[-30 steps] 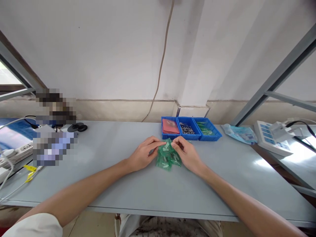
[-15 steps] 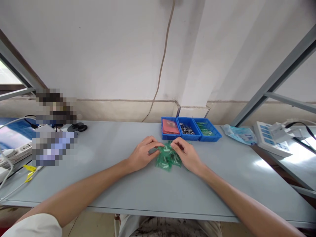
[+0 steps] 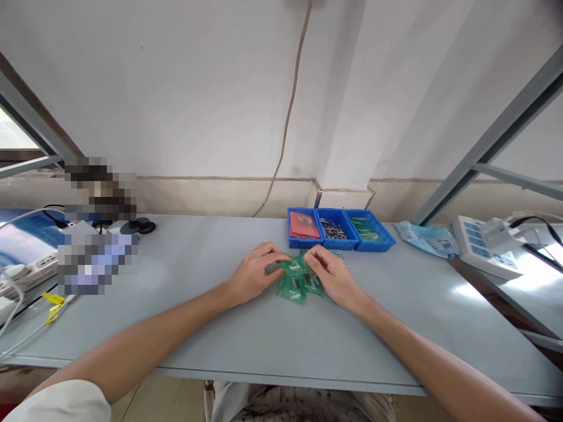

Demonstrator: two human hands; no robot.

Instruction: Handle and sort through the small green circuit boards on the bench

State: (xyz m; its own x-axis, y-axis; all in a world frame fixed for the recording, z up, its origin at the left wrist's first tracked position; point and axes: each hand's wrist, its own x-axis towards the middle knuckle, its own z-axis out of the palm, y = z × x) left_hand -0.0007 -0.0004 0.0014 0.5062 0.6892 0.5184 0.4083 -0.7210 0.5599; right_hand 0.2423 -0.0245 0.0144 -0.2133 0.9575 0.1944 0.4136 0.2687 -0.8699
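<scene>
Several small green plastic bags (image 3: 292, 291) lie in a loose pile on the grey table, with small light and dark pieces showing through. My left hand (image 3: 256, 273) is at the pile's left side, its thumb and index finger closed on the edge of the uppermost bag. From the right, my right hand (image 3: 335, 276) pinches the same bag near its upper corner. Its fingertips partly cover the plastic. What lies inside the bag is too small to name.
Three joined blue bins stand behind the hands: one with red packets (image 3: 303, 225), one with metal screw-like pieces (image 3: 334, 229), one with green bags (image 3: 366, 228). A blue-white package (image 3: 430, 239) and a power strip (image 3: 481, 249) are right; cables and black discs (image 3: 146, 227) left.
Both hands stay almost in place. The top green bag has shifted slightly between my fingers; the bins and the rest of the pile look the same.
</scene>
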